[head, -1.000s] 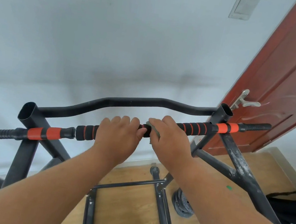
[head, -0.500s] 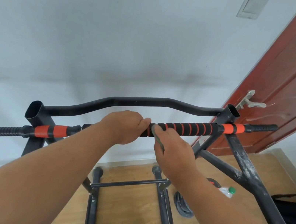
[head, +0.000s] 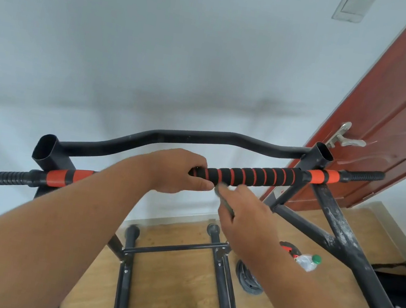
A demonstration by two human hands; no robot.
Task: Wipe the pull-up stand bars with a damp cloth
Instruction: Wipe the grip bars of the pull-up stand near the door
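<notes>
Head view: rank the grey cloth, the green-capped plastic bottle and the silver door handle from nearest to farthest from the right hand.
1. Grey cloth: pinched in the right hand, just under the black-and-orange striped foam bar.
2. Green-capped plastic bottle: on the wooden floor, lower right of the hand.
3. Silver door handle: on the red-brown door, up and to the right.

A pale, plain wall (head: 160, 48) fills most of the view, evenly lit by soft light. High on the right a light rectangular wall plate (head: 354, 6) is set into it. A reddish-brown panelled door (head: 400, 110) stands at the right with a silver lever handle (head: 346, 139). A white baseboard (head: 173, 218) meets the light wooden floor (head: 171, 282). On the floor lie 1 clear bottle with a green cap (head: 308, 262), a dark weight plate (head: 248, 278) and a black bag (head: 404, 284).
</notes>
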